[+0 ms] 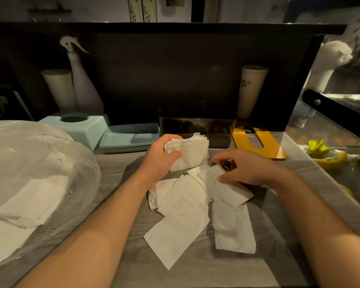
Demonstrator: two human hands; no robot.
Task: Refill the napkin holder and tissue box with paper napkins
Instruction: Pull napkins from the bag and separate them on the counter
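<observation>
Right now the grey wood-grain worktop (116, 256) takes up most of the scene, with a dark back panel (175, 75) rising at its far edge. On the near left a big clear plastic bag (35, 173) bulges over the worktop, with white paper napkins visible inside it. At the far middle stands a dark, glossy napkin holder (197, 125), and to its left a pale blue tissue box (79, 126) with a round hole on top, its pale blue tray-like base (129, 138) lying just beside it. To the right of the holder a yellow board (260, 142) lies flat. Behind these stand a white spray bottle (83, 84), a pale cylinder (59, 88) at far left and a cream cup (250, 90) with dark lettering at far right.

Loose folded napkins (183, 217) are scattered across the middle of the worktop. The left hand (162, 156) has its grip clenched round a thick stack of napkins (189, 150), held just in front of the napkin holder. The right hand (243, 169) hovers over the scattered napkins with curled fingers, pinching one folded napkin (227, 188) at its upper edge; the motion blur makes the exact hold hard to read.
</observation>
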